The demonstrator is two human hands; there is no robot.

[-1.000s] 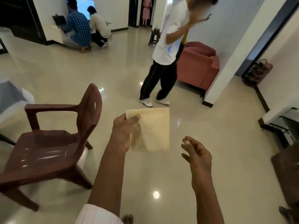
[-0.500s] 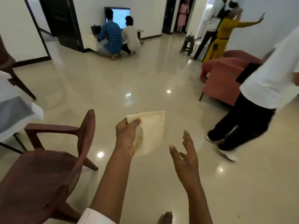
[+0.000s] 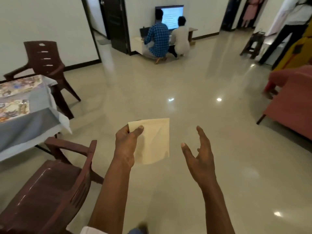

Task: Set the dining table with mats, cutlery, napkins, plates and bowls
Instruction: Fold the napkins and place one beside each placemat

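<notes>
From the head camera, the left hand (image 3: 126, 146) pinches a pale cream napkin (image 3: 153, 141) by its upper left corner, thumb on top and fingers behind. The napkin hangs flat in the air above the glossy floor (image 3: 168, 85), right of the table and touching nothing else. The right hand (image 3: 199, 159) hovers just beside it, palm turned inward, fingers spread and relaxed, holding nothing. At the left, the table (image 3: 33, 122) wears a grey cloth; two patterned mats (image 3: 20, 85) lie along its far side. One brown chair (image 3: 50, 191) stands at its near corner, another (image 3: 47, 61) beyond its far edge.
</notes>
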